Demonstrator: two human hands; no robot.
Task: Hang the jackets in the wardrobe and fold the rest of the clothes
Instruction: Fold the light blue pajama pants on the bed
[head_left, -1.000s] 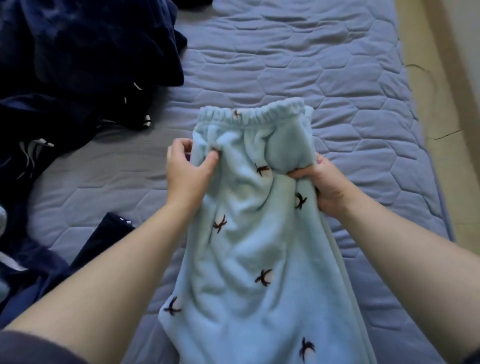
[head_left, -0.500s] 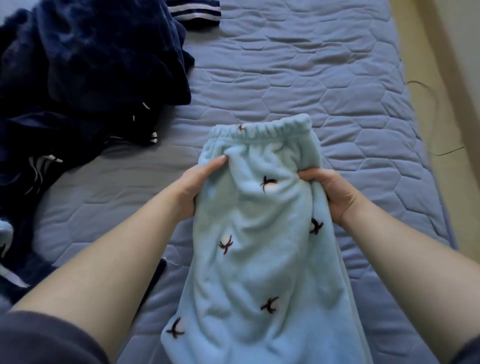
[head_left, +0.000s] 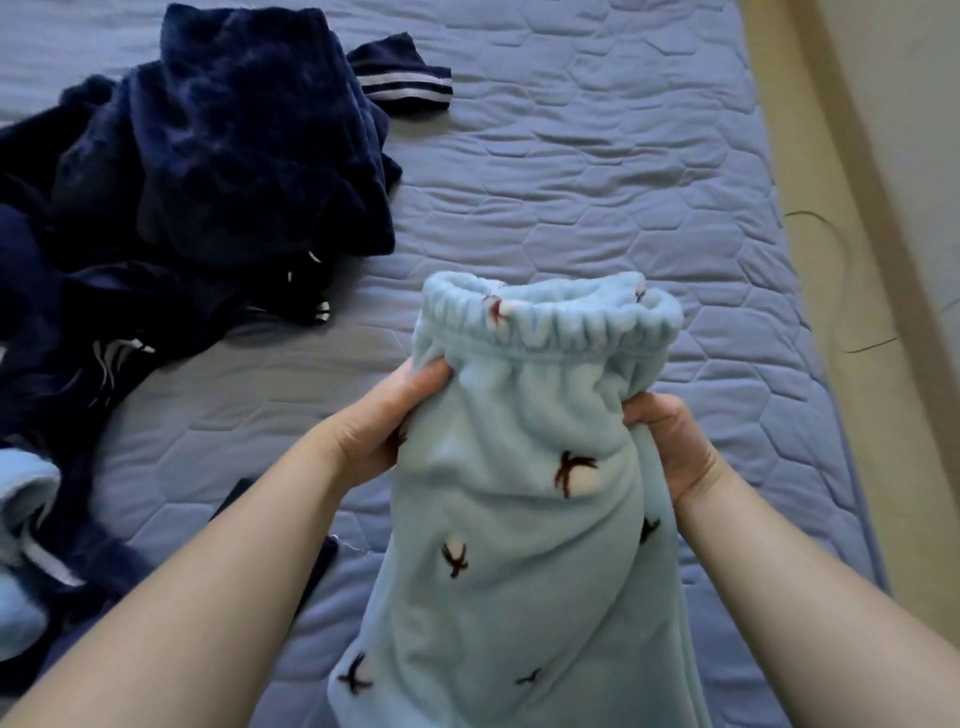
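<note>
Light blue fleece pants (head_left: 519, 519) with small dark star-like marks are held up over the bed, elastic waistband at the top and legs hanging toward me. My left hand (head_left: 382, 423) grips the left side just below the waistband. My right hand (head_left: 670, 441) grips the right side at the same height. A pile of dark navy clothes (head_left: 208, 171) with white stripes lies on the bed at the left.
The bed has a blue quilted cover (head_left: 597, 182). A light blue garment (head_left: 23, 499) shows at the left edge among the navy clothes. Beige floor (head_left: 857, 260) with a thin dark wire runs along the bed's right side.
Both hands have slid up the pants to just under the waistband, which now stands open. The view has tilted up, so more of the navy pile shows.
</note>
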